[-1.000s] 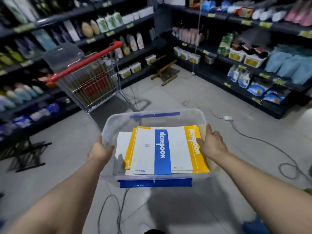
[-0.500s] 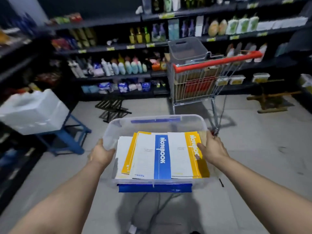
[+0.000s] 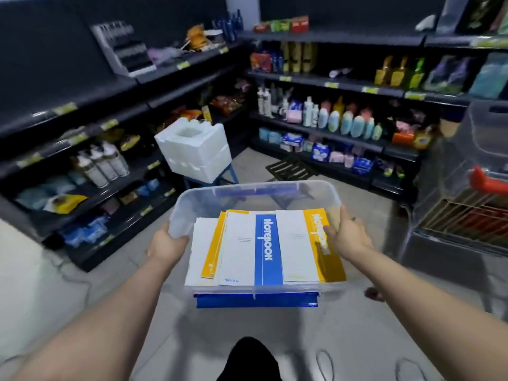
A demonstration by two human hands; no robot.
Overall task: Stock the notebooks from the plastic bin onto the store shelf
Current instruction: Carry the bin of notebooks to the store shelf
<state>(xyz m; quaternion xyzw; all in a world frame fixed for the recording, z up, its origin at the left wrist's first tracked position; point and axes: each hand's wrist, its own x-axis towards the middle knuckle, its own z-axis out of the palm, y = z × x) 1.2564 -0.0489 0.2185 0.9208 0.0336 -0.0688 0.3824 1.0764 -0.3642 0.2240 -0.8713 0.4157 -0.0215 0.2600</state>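
Note:
A clear plastic bin (image 3: 192,204) with blue end handles hangs in front of me above the floor. My left hand (image 3: 166,244) grips its left rim and my right hand (image 3: 347,236) grips its right rim. Inside lies a fanned stack of notebooks (image 3: 248,248): a white one with a blue "Notebook" stripe on top, yellow and white ones beside and under it. Dark store shelves (image 3: 90,125) with partly bare boards run along the left wall.
A white foam box (image 3: 195,149) sits on a blue stand ahead left. Stocked shelves of bottles and packs (image 3: 338,119) fill the back wall. A shopping cart with a red handle (image 3: 486,182) stands at the right. Cables lie on the grey floor near my feet.
The view has swung left: the cart slid from centre to the right edge, and the foam box and left shelves came into the middle. Both hands kept their hold on the bin.

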